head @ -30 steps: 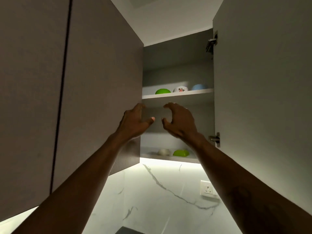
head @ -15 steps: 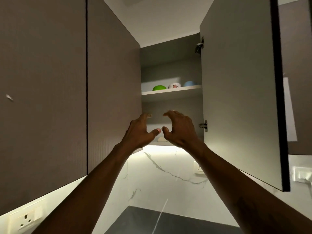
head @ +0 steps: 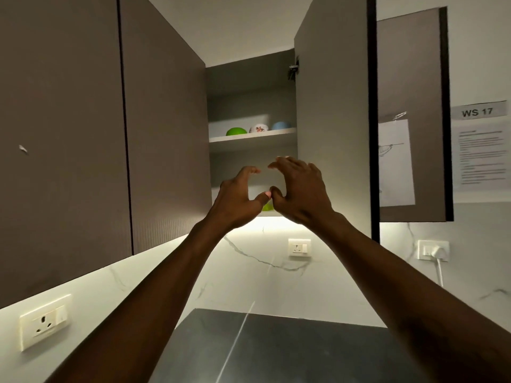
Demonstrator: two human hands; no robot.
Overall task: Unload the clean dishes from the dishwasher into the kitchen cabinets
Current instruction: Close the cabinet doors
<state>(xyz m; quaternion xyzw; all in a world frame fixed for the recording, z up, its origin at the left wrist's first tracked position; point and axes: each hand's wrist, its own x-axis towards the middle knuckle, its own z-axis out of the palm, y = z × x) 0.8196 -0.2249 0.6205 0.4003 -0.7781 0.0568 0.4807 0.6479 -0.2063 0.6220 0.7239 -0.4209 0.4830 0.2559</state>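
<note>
The wall cabinet stands open, and its upper shelf (head: 249,138) carries a green bowl (head: 236,131), a white floral bowl (head: 259,128) and a blue bowl (head: 280,125). On the lower shelf a green dish (head: 267,207) peeks out between my hands. My left hand (head: 237,200) and my right hand (head: 301,192) are raised side by side in front of the lower shelf. Their fingers are curved, the thumbs nearly touch, and nothing is held.
The open right cabinet door (head: 331,134) juts toward me beside my right hand, with a second open door (head: 412,120) behind it. The left door (head: 166,134) is open too. A dark countertop (head: 276,349) lies below. Wall sockets (head: 299,247) and a plugged cable (head: 432,251) sit on the marble backsplash.
My view has pulled back and tilted down, so the countertop and the far door show. Both hands have sunk from the upper shelf's edge to the lower shelf, thumbs closer together.
</note>
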